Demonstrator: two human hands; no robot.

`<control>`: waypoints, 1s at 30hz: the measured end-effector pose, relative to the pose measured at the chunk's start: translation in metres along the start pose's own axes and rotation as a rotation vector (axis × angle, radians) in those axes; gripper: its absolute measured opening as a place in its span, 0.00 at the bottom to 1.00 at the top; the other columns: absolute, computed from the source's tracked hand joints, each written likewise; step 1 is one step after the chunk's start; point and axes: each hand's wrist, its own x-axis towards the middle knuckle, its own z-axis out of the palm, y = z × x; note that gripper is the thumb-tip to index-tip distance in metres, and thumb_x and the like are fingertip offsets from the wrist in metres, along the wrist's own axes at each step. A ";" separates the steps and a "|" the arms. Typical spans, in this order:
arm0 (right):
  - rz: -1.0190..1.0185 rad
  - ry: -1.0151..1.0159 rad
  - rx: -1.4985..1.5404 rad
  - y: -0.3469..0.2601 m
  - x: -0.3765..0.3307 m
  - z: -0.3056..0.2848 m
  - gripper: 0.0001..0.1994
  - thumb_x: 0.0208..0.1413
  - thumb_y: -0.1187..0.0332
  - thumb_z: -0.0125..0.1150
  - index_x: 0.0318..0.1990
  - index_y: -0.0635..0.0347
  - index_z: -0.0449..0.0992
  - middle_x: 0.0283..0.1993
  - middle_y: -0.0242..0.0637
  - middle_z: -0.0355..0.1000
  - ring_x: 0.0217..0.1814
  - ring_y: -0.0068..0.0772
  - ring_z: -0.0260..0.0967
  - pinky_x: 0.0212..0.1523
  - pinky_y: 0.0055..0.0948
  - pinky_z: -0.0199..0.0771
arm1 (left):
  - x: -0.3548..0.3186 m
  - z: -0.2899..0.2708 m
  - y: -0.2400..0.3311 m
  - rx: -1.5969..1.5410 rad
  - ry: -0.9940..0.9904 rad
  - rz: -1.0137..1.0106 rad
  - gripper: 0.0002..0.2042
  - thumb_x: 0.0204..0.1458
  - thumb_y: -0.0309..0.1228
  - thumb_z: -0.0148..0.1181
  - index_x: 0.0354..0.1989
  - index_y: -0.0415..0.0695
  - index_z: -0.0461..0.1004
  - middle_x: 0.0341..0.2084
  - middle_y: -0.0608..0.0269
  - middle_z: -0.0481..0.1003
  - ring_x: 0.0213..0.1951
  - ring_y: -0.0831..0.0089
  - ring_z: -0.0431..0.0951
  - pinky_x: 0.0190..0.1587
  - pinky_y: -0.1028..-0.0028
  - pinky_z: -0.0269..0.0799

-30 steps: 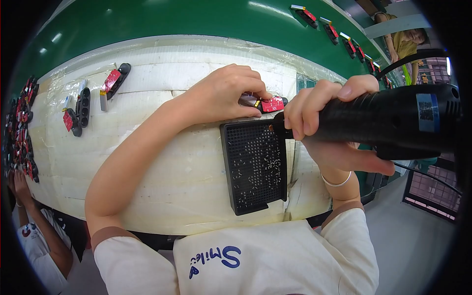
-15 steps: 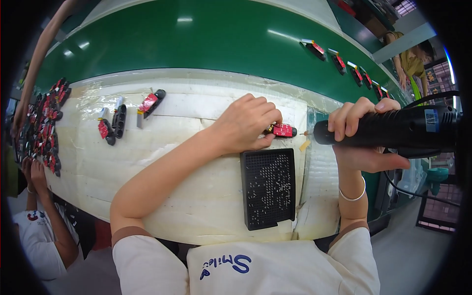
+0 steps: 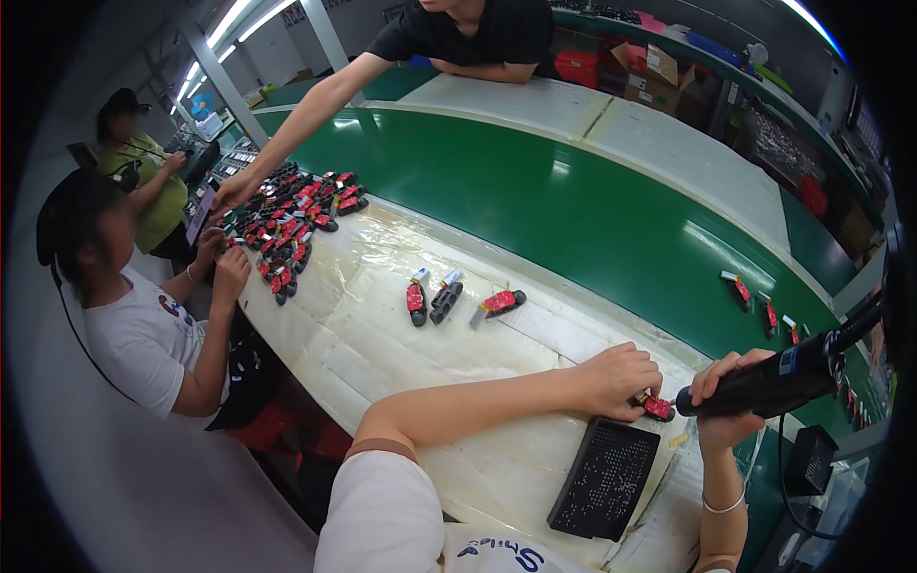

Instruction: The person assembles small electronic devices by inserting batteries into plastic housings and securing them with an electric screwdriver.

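My left hand (image 3: 619, 379) rests on the white padded bench (image 3: 382, 334) and pinches a small red and black part (image 3: 657, 408) against it. In my right hand (image 3: 724, 399) is a black electric screwdriver (image 3: 778, 380), lying almost level, its tip against the right end of that part. A black perforated screw tray (image 3: 605, 477) lies just in front of both hands, near the bench's front edge.
Three more red and black parts (image 3: 449, 301) lie mid-bench, and a heap of several (image 3: 296, 224) at the far left. A green conveyor belt (image 3: 573, 210) behind carries a few parts (image 3: 764, 310). A seated person (image 3: 143, 325) works at the left; another person's arm (image 3: 296, 129) reaches to the heap.
The view has swung up and left, so the bench's left end and other people now show. My hands, the screwdriver and the part stay together.
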 end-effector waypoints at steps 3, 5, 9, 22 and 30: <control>0.007 0.021 0.010 0.001 0.001 0.000 0.38 0.42 0.29 0.52 0.41 0.57 0.54 0.19 0.33 0.58 0.14 0.23 0.58 0.16 0.19 0.62 | 0.001 0.001 0.000 0.001 -0.008 -0.016 0.13 0.36 0.32 0.63 0.30 0.46 0.68 0.27 0.64 0.69 0.36 0.66 0.69 0.41 0.69 0.62; 0.075 0.047 -0.040 0.000 -0.001 -0.001 0.41 0.37 0.25 0.51 0.41 0.56 0.53 0.19 0.33 0.59 0.16 0.21 0.58 0.17 0.18 0.63 | 0.001 0.002 0.000 -0.027 0.004 -0.016 0.13 0.36 0.32 0.63 0.30 0.47 0.68 0.27 0.65 0.68 0.36 0.67 0.69 0.41 0.69 0.62; 0.054 0.059 0.001 0.000 -0.002 -0.006 0.41 0.36 0.28 0.56 0.41 0.56 0.53 0.20 0.33 0.60 0.15 0.22 0.58 0.16 0.17 0.62 | 0.005 0.005 -0.001 -0.031 0.039 0.017 0.12 0.35 0.32 0.64 0.29 0.47 0.68 0.25 0.66 0.68 0.35 0.67 0.68 0.40 0.69 0.61; 0.054 0.085 -0.026 0.004 -0.002 -0.012 0.42 0.36 0.26 0.55 0.42 0.58 0.56 0.20 0.33 0.58 0.15 0.22 0.56 0.16 0.16 0.58 | -0.001 0.018 -0.011 0.017 0.078 0.034 0.13 0.32 0.36 0.64 0.26 0.48 0.69 0.24 0.65 0.69 0.34 0.66 0.69 0.39 0.68 0.60; 0.054 0.103 -0.062 0.002 -0.001 -0.013 0.43 0.36 0.25 0.53 0.43 0.59 0.57 0.21 0.33 0.58 0.17 0.22 0.57 0.19 0.18 0.59 | 0.002 0.020 -0.014 0.033 0.079 0.033 0.13 0.31 0.37 0.66 0.26 0.50 0.71 0.24 0.68 0.70 0.34 0.68 0.70 0.39 0.68 0.60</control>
